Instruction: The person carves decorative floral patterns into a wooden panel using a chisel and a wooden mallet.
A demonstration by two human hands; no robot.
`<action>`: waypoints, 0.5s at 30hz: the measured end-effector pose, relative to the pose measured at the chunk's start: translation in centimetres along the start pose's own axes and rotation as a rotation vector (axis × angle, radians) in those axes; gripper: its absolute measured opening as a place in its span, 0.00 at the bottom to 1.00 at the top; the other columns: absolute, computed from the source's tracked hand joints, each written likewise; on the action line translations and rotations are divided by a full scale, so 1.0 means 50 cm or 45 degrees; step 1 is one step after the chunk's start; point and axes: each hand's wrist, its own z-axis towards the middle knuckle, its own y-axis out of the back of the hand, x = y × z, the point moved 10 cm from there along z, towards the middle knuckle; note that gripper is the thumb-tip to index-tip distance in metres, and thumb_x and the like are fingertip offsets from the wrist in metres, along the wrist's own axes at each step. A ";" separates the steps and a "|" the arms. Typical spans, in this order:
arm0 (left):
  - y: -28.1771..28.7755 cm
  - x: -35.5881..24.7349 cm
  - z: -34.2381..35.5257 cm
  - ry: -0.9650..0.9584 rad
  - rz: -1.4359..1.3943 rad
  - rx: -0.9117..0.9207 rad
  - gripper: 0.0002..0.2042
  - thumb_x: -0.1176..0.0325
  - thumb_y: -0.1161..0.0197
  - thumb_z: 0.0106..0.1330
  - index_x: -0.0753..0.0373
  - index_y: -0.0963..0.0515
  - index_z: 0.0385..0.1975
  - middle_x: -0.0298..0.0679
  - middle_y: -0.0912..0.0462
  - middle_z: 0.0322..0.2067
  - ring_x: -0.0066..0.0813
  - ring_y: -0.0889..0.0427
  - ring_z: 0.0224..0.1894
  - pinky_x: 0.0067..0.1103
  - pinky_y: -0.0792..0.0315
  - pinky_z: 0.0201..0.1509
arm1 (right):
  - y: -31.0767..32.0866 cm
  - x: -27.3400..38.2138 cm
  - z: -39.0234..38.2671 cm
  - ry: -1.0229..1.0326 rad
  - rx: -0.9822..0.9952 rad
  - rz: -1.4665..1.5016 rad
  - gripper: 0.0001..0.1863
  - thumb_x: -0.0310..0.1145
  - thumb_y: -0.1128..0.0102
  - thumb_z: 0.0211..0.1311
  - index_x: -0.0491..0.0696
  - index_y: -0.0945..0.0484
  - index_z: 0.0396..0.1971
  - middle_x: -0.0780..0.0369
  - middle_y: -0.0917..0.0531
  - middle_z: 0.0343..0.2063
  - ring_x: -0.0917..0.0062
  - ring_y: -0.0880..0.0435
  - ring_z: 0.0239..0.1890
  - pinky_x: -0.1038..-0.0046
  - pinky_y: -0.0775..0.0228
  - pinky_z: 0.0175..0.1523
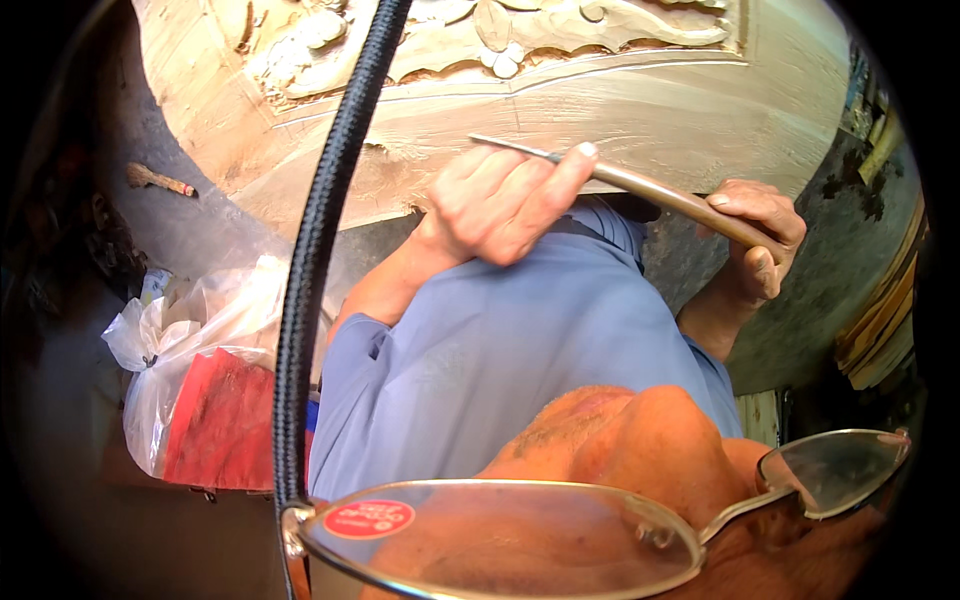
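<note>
A slender wood-carving chisel (655, 188) with a brown wooden handle and a thin metal blade lies slantwise across both hands. My left hand (505, 205) is closed around the blade end, its thumb pressed along the tool. Fingers of my right hand (762, 235) wrap the butt of the handle. The blade tip points left over the near margin of a pale wooden panel (700, 110); whether it touches the wood I cannot tell. Carved flowers and scrolls (500, 45) stand in relief farther back on the panel.
A small brush (160, 180) lies on the floor at left. Nearer stand a clear plastic bag (150, 345) and a red object (225, 420). Stacked thin boards (885, 315) are at right. A black braided cord (330, 190) and eyeglasses (500, 484) cross the foreground.
</note>
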 end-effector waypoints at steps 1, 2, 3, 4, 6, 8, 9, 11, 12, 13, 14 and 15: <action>0.006 0.007 -0.017 0.034 -0.003 0.011 0.20 0.81 0.29 0.56 0.63 0.17 0.50 0.28 0.27 0.17 0.21 0.29 0.17 0.20 0.35 0.21 | -0.011 -0.011 0.001 -0.023 0.011 0.001 0.35 0.60 0.35 0.61 0.35 0.13 0.37 0.53 0.16 0.18 0.70 0.16 0.19 0.74 0.28 0.25; 0.014 0.013 -0.020 0.073 -0.021 0.060 0.22 0.82 0.28 0.54 0.63 0.17 0.52 0.29 0.26 0.17 0.23 0.29 0.17 0.20 0.35 0.20 | -0.013 -0.013 0.002 0.001 0.021 0.010 0.34 0.59 0.35 0.61 0.35 0.13 0.37 0.53 0.16 0.19 0.70 0.15 0.19 0.74 0.28 0.25; 0.014 0.017 -0.027 0.095 -0.028 0.051 0.22 0.82 0.28 0.53 0.64 0.17 0.51 0.29 0.27 0.17 0.23 0.29 0.16 0.20 0.35 0.20 | -0.017 -0.012 0.003 0.025 0.031 0.019 0.33 0.58 0.34 0.61 0.35 0.13 0.37 0.53 0.15 0.19 0.69 0.15 0.19 0.75 0.28 0.25; 0.014 0.019 -0.034 0.116 -0.034 0.043 0.22 0.83 0.28 0.52 0.64 0.17 0.51 0.29 0.27 0.17 0.23 0.29 0.16 0.20 0.35 0.20 | -0.017 -0.009 0.003 0.042 -0.003 0.048 0.27 0.49 0.30 0.60 0.34 0.13 0.38 0.51 0.14 0.21 0.69 0.14 0.21 0.74 0.27 0.26; 0.025 0.021 -0.051 0.131 -0.043 0.028 0.22 0.82 0.31 0.52 0.64 0.17 0.50 0.29 0.28 0.17 0.22 0.29 0.16 0.20 0.35 0.20 | -0.043 -0.019 -0.007 -0.082 0.058 -0.113 0.23 0.42 0.28 0.56 0.34 0.13 0.38 0.51 0.13 0.23 0.69 0.13 0.23 0.74 0.26 0.28; 0.033 0.015 -0.056 0.119 -0.048 -0.004 0.21 0.82 0.38 0.54 0.64 0.17 0.51 0.29 0.29 0.17 0.20 0.30 0.17 0.20 0.35 0.20 | -0.065 -0.015 -0.010 -0.182 0.142 -0.247 0.20 0.32 0.25 0.49 0.34 0.13 0.40 0.52 0.12 0.26 0.70 0.11 0.27 0.75 0.24 0.31; 0.035 0.012 -0.056 0.123 -0.045 0.015 0.21 0.82 0.37 0.54 0.64 0.17 0.51 0.29 0.30 0.17 0.20 0.30 0.17 0.20 0.35 0.20 | -0.070 -0.011 -0.012 -0.199 0.149 -0.302 0.20 0.31 0.24 0.49 0.34 0.13 0.40 0.52 0.11 0.27 0.70 0.11 0.27 0.75 0.24 0.31; 0.043 0.001 -0.056 0.122 -0.067 0.034 0.21 0.82 0.36 0.54 0.64 0.17 0.50 0.29 0.29 0.17 0.21 0.31 0.16 0.20 0.35 0.19 | -0.078 0.004 -0.019 -0.236 0.150 -0.436 0.20 0.30 0.23 0.47 0.35 0.13 0.41 0.53 0.11 0.28 0.71 0.11 0.27 0.75 0.23 0.32; 0.047 -0.002 -0.056 0.121 -0.087 0.040 0.21 0.82 0.35 0.53 0.65 0.17 0.50 0.29 0.29 0.17 0.22 0.31 0.15 0.21 0.35 0.19 | -0.088 0.021 -0.017 -0.177 0.169 -0.509 0.21 0.27 0.21 0.45 0.37 0.12 0.42 0.53 0.10 0.29 0.70 0.11 0.27 0.74 0.22 0.34; 0.053 -0.004 -0.058 0.125 -0.097 0.057 0.21 0.82 0.34 0.53 0.65 0.17 0.50 0.30 0.29 0.17 0.23 0.31 0.15 0.21 0.34 0.19 | -0.101 0.027 -0.020 -0.152 0.163 -0.579 0.21 0.26 0.19 0.43 0.39 0.12 0.42 0.54 0.10 0.30 0.71 0.11 0.27 0.74 0.22 0.32; 0.060 -0.012 -0.063 0.140 -0.064 0.088 0.20 0.83 0.31 0.53 0.66 0.17 0.48 0.31 0.28 0.16 0.24 0.30 0.15 0.21 0.34 0.19 | -0.114 0.009 -0.018 -0.178 0.209 -0.566 0.20 0.26 0.19 0.44 0.40 0.11 0.41 0.56 0.10 0.29 0.72 0.12 0.26 0.74 0.22 0.31; 0.065 -0.011 -0.060 0.152 -0.105 0.101 0.20 0.85 0.28 0.52 0.66 0.16 0.47 0.32 0.27 0.16 0.25 0.29 0.14 0.22 0.34 0.19 | -0.123 0.013 -0.015 -0.253 0.227 -0.607 0.18 0.27 0.19 0.45 0.41 0.11 0.40 0.57 0.10 0.28 0.74 0.12 0.26 0.74 0.23 0.30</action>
